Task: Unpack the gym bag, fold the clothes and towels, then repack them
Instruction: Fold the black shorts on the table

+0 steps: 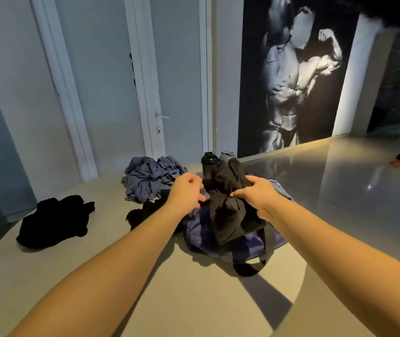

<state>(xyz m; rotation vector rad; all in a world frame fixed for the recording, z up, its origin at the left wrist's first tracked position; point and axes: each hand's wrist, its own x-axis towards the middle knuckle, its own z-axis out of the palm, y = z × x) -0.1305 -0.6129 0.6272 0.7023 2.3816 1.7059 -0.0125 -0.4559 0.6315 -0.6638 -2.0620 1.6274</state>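
Centre frame: one gym bag [250, 244]; right hand [255, 193] gripping black garment [228, 215]; left hand [186, 190] grip unclear; two black heaps [53, 220] [145, 212] at left; grey floor [194, 300].

A black garment [228, 210] lies crumpled over the slumped purple gym bag [250, 246].

I read the black garment [228, 215] as soft matt cloth, limp and creased. The gym bag [250, 244] under it looks like thin synthetic fabric with a faint sheen. The blue-grey heap [145, 178] is rumpled matt cloth. The shaker bottle [209, 164] looks like dark, smooth plastic. The floor [340, 190] is polished and glossy.
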